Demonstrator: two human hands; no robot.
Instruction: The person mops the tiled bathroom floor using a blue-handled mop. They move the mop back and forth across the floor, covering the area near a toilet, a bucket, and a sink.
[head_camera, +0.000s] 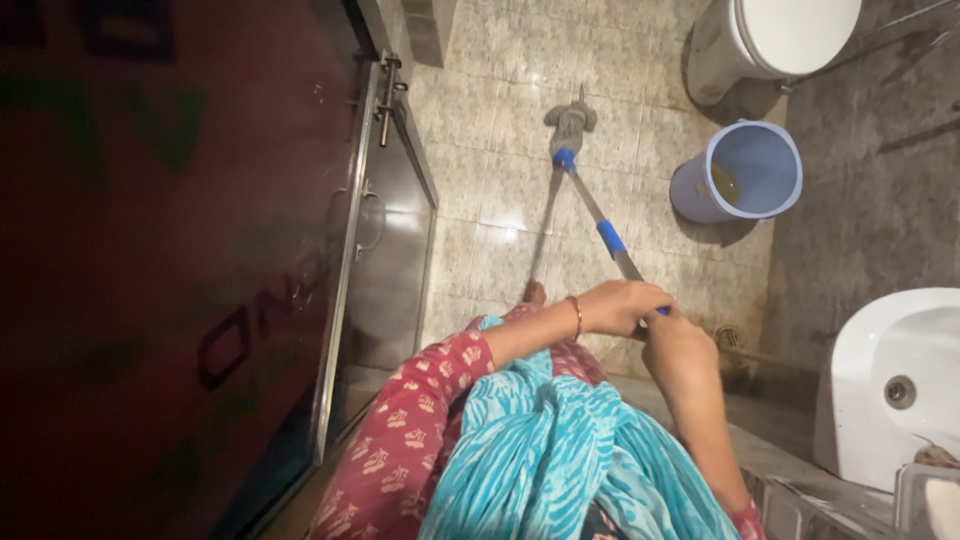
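Both my left hand (622, 305) and right hand (678, 350) are clenched around the mop (590, 200) handle, its head on the floor (490, 180) near the blue bucket (745, 175).

Your left hand (622, 305) curled shut, knuckles up, forearm reaching forward from patterned sleeve. Your right hand (678, 345) clenched just behind, touching left, arm extended.

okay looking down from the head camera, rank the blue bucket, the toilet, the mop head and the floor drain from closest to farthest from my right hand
1. Floor drain: on the tiles just right of the right hand.
2. Blue bucket: farther up, to the right.
3. Mop head: at the far end of the handle, up-left.
4. Toilet: top right corner, beyond the bucket.
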